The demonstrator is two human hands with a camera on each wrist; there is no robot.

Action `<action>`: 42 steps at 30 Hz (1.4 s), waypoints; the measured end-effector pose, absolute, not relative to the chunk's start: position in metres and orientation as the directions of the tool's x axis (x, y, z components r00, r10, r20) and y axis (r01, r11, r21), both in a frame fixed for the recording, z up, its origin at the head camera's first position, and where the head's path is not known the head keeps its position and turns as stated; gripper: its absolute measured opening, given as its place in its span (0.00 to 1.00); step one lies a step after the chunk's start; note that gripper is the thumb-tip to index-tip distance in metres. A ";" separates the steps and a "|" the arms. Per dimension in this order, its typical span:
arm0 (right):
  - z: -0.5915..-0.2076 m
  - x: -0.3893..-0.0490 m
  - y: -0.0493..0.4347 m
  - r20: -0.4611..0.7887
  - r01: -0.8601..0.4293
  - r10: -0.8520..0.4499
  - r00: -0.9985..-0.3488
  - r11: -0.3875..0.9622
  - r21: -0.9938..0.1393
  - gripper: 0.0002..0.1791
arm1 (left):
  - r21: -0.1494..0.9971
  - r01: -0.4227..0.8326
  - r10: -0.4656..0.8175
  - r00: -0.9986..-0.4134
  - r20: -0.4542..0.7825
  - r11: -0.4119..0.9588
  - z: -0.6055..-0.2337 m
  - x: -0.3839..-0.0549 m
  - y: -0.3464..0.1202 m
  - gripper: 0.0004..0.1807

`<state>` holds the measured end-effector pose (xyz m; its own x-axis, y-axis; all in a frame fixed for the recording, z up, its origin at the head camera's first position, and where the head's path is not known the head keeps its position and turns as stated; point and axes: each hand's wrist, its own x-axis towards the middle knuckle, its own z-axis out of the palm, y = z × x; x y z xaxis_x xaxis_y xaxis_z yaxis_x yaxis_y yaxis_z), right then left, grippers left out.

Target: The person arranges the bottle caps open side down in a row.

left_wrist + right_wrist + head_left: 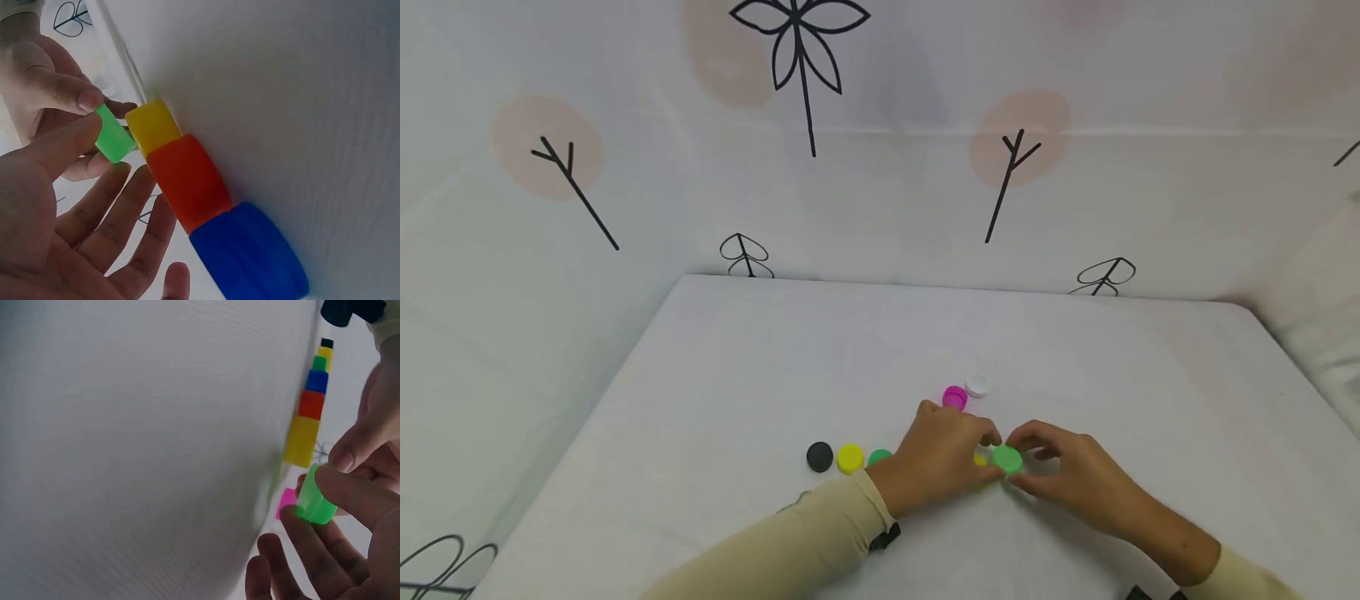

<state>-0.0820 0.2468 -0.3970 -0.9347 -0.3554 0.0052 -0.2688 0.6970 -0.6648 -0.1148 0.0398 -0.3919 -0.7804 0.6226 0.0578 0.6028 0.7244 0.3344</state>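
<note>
A light green bottle cap [1007, 460] is held between both hands, tilted just above the table. My right hand [1078, 479] pinches it with thumb and index finger. From the other side, my left hand [936, 450] has its thumb and index finger at the same cap's edges. Close by on the table, a yellow cap [153, 128], a red cap [189, 181] and a blue cap [250, 253] touch in a row. In the head view my left hand mostly hides these three.
The row continues left with a green cap [880, 456], a yellow cap [851, 458] and a black cap [820, 457]. Behind my left hand lie a pink cap [955, 397] and a white cap [977, 385]. A white cloth covers the table [737, 358]; patterned fabric [887, 192] hangs behind.
</note>
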 end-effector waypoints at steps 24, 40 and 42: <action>-0.405 -0.083 0.242 -0.089 -0.214 -0.345 -0.934 0.742 -0.635 0.20 | 0.237 0.637 0.658 -0.753 -0.013 0.734 -0.396 -0.112 0.047 0.13; -0.405 -0.085 0.242 -0.106 -0.201 -0.343 -0.933 0.743 -0.638 0.20 | 0.218 0.618 0.640 -0.768 -0.039 0.755 -0.396 -0.112 0.049 0.15; -0.405 -0.085 0.242 -0.105 -0.202 -0.346 -0.932 0.740 -0.641 0.20 | 0.214 0.618 0.639 -0.768 -0.040 0.756 -0.396 -0.111 0.049 0.14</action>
<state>-0.0851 0.2420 -0.4051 -0.9324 -0.3458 -0.1051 -0.2024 0.7404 -0.6410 -0.1113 0.0493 -0.3958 -0.7679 0.6393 -0.0396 0.6185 0.7561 0.2141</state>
